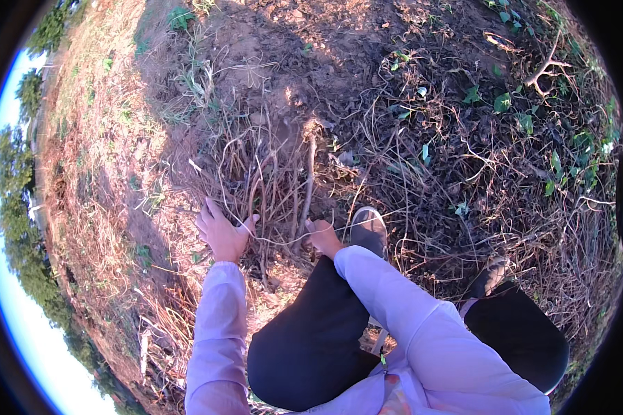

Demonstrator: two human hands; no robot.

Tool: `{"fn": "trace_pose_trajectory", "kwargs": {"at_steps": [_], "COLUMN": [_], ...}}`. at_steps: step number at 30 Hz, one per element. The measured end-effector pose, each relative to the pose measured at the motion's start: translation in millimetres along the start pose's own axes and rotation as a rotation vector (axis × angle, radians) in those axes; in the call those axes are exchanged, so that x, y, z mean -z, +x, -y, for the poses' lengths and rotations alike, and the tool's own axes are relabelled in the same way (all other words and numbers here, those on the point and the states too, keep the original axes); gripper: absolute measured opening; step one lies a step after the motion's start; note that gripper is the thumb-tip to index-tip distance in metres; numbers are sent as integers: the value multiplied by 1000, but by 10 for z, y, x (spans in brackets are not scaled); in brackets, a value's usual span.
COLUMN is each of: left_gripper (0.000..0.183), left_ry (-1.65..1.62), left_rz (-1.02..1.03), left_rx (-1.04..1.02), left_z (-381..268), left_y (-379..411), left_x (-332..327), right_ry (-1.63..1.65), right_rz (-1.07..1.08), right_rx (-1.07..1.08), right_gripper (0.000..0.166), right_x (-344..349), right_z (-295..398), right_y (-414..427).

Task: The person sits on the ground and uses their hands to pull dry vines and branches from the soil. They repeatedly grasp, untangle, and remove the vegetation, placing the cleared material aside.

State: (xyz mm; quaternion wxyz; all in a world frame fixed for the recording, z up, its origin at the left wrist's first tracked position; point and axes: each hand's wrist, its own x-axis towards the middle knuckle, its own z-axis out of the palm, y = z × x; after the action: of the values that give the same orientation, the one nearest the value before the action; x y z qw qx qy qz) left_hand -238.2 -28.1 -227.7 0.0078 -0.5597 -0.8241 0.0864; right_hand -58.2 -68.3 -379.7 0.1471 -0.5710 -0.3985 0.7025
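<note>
Dry vine stems (257, 192) stand and lie in a tangle on the soil before me. At the left side of this tangle is my left hand (224, 231), its thumb apart from its fingers, with no object clearly held. My right hand (323, 236) is closed at the lower end of a thicker brown stick (310, 176), close to a thin pale stem (278, 243) that curves across between the hands. Whether its fingers grip the stick or the thin stem is hidden. The stick's upper end meets the soil.
My shoe (368, 231) stands just right of my right hand, and my other shoe (490, 277) is farther right. Dark dry vines and leaf litter (446, 171) cover the ground to the right. A forked branch (547, 65) lies at the upper right.
</note>
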Motion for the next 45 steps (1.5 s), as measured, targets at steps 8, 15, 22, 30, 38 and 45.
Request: {"fn": "trace_pose_trajectory", "kwargs": {"at_steps": [8, 15, 22, 30, 38, 45], "left_gripper": [106, 109, 114, 85, 16, 24], "left_ry": [37, -14, -59, -69, -1060, -759], "left_rz": [-75, 17, 130, -40, 21, 157], "left_rx": [98, 158, 115, -67, -475, -1516], "left_z": [-232, -231, -26, -36, -1660, -3324], "left_y": [-58, -129, -323, -594, -1158, -2371], "left_x": [66, 296, 355, 842, 2645, 3184], "right_ry": [-333, -837, -1202, -569, -923, -958], "right_rz": [73, 93, -734, -1123, -1465, -1210], "right_rx": [324, 271, 171, -159, 175, 117], "right_gripper": [23, 23, 25, 58, 27, 43], "right_x": [619, 2911, 5149, 4789, 4608, 5143], "right_z": [83, 211, 164, -1112, -960, -601], "right_y": [-433, -1808, -3983, -5418, -4632, -3733]}}
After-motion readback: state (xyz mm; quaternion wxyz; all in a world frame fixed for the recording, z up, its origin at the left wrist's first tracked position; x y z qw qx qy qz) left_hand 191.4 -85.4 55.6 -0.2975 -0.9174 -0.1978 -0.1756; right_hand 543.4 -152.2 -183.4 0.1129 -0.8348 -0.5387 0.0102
